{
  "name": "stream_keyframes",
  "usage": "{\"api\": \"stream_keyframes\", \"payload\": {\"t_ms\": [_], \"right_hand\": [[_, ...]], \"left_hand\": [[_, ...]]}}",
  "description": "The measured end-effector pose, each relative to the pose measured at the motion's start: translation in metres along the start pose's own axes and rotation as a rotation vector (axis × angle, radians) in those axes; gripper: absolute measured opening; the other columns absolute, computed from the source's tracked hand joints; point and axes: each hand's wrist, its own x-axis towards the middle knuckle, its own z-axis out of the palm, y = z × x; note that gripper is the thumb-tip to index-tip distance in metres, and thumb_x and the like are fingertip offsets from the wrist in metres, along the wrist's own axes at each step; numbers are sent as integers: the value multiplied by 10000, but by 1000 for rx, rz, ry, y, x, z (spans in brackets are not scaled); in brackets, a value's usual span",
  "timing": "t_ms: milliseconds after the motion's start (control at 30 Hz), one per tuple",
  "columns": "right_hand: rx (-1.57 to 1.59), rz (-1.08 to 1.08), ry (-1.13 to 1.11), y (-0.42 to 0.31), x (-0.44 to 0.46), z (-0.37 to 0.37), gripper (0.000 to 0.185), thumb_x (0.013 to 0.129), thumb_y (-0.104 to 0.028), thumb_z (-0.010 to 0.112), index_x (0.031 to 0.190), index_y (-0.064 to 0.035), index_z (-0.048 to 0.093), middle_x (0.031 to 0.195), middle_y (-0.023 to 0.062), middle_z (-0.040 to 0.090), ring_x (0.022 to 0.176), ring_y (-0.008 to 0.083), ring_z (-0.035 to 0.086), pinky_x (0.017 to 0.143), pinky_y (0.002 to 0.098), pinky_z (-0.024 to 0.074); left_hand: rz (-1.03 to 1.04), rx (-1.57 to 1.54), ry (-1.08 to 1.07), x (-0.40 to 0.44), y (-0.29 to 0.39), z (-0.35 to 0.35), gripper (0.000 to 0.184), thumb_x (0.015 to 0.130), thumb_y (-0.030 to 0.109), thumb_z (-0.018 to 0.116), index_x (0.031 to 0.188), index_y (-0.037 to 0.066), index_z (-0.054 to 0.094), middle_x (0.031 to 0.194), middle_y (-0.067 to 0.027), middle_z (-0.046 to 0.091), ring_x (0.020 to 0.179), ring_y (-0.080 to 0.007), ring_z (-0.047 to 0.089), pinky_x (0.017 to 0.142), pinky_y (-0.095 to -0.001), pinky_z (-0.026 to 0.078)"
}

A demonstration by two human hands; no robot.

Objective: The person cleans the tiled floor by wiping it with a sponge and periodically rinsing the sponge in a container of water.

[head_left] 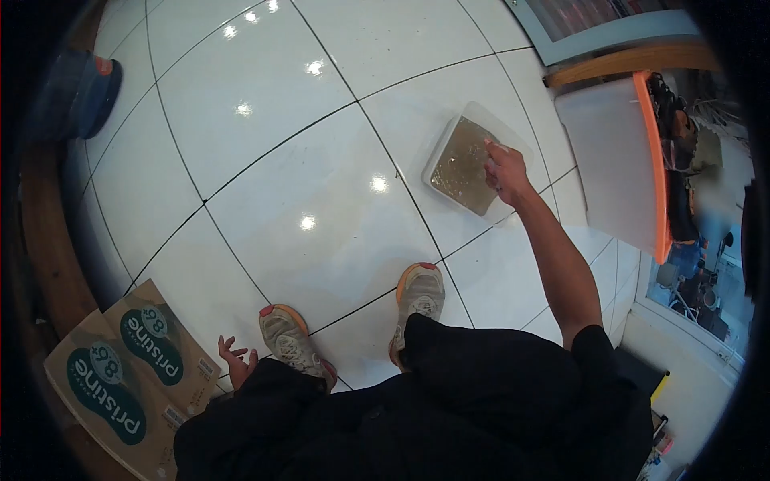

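Note:
My right hand (pixel 505 170) is closed at the right side of a clear plastic container (pixel 437 152), over the murky brown liquid (pixel 465 164) in it. What the fingers grip, if anything, is too small to make out. The container is on or just above the white tiled floor (pixel 297 168). At the lower left my left hand (pixel 237 361) hangs beside my leg, its fingers apart and holding nothing.
Two worn shoes (pixel 419 298) stand on the tiles. A cardboard box (pixel 132 377) marked "pristine" lies at the lower left. At the right is a white bin with an orange rim (pixel 656 176), holding dark items. A blue water jug (pixel 80 94) stands upper left.

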Motion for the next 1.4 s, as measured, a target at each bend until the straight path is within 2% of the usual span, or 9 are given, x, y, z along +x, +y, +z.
{"api": "stream_keyframes", "payload": {"t_ms": [467,567,767,833,900,1000,1133,1233,1400], "right_hand": [[-752,-351,12,-10,-3,15,537,954,-458,555,635,-27,533,559,44,497,510,141,467,511,350,387],[-850,-120,-122,6,6,12,511,940,-471,573,735,-4,617,629,85,569,630,188,569,596,352,437],[-1244,-787,49,-6,-26,9,440,917,-433,619,1095,-31,648,1012,156,671,950,240,638,847,344,475],[-1116,-557,-86,-23,-29,10,460,903,-411,643,1176,-43,609,1042,157,670,982,242,637,872,346,475],[-850,-330,-142,-43,-37,12,535,873,-396,685,1256,-43,562,1074,151,675,1035,248,633,911,359,470],[-930,-262,-129,-58,-42,16,562,873,-408,686,1278,-42,552,1139,146,658,1042,241,629,924,361,465],[-916,-552,-244,-23,-20,2,530,925,-473,596,1213,-28,575,1183,133,610,964,183,621,789,340,510],[-495,-44,-271,-42,-46,5,554,951,-552,498,1135,-44,621,1018,93,636,843,142,604,641,310,502],[-260,-71,-86,-5,-32,-13,580,958,-570,458,951,-35,680,723,39,606,645,116,562,517,271,444]], "left_hand": [[423,891,-193,197,214,-193,637,843,270,687,1374,107,377,1102,-135,620,1040,-318,596,914,-435,451],[372,851,-11,238,246,-186,484,892,298,633,1292,83,468,1125,-168,633,1043,-314,611,884,-431,466],[481,895,-175,211,230,-146,497,897,308,621,1316,101,452,1144,-130,603,1038,-298,594,895,-435,428],[537,828,-205,187,194,-141,526,877,311,649,1323,109,454,1119,-113,621,999,-286,608,885,-410,427],[324,637,-245,158,196,-125,541,853,295,689,1316,117,474,1056,-83,648,983,-229,621,884,-407,419],[622,597,-271,146,221,-83,563,821,353,712,1273,73,527,1058,-104,659,1003,-266,610,922,-413,396],[800,432,-428,143,319,17,599,871,412,661,1328,69,480,1131,-131,641,1057,-273,605,934,-410,420],[608,-9,-559,130,398,110,767,884,481,640,1429,39,333,1294,-196,521,1142,-312,572,931,-401,489],[776,54,-309,136,468,258,753,928,380,582,1501,44,228,1425,-237,402,1258,-373,488,1045,-399,409]]}}
